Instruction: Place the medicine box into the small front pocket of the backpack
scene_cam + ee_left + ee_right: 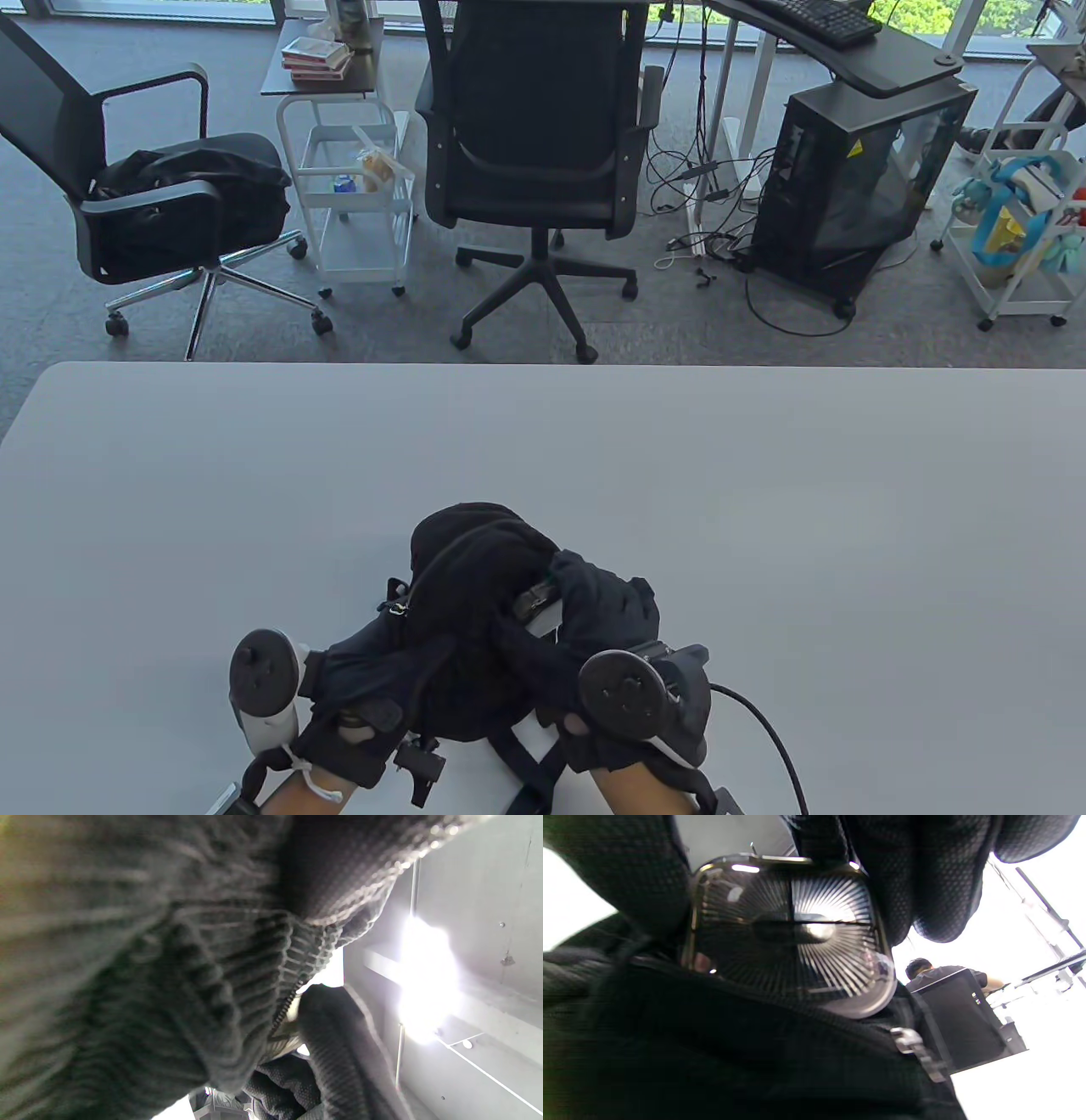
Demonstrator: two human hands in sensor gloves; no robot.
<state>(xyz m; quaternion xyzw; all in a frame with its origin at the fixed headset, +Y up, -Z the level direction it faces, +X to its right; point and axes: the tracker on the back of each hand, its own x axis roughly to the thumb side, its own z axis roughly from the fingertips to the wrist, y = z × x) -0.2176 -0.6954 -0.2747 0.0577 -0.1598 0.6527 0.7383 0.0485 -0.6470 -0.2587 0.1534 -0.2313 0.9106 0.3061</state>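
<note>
Both gloved hands are down at the near edge of the white table [764, 475], busy on the black backpack [475, 560] that lies there, its rounded top pointing toward the far edge. The left hand [356, 696] lies on the pack's left side, fingers curled into the dark fabric, gripping it; up close in the left wrist view there is only blurred ribbed cloth and a line of zipper teeth [285, 1007], so how tightly it grips I cannot tell. The right hand [611, 611] reaches over the pack's right side, and the right wrist view shows its fingers [925, 878] clamped around a glossy squarish case with a sunburst pattern, apparently the medicine box [789, 938], held right at the dark lip of the backpack's fabric, its lower edge touching or just behind that lip. A metal zipper pull [916, 1052] hangs just below it.
</note>
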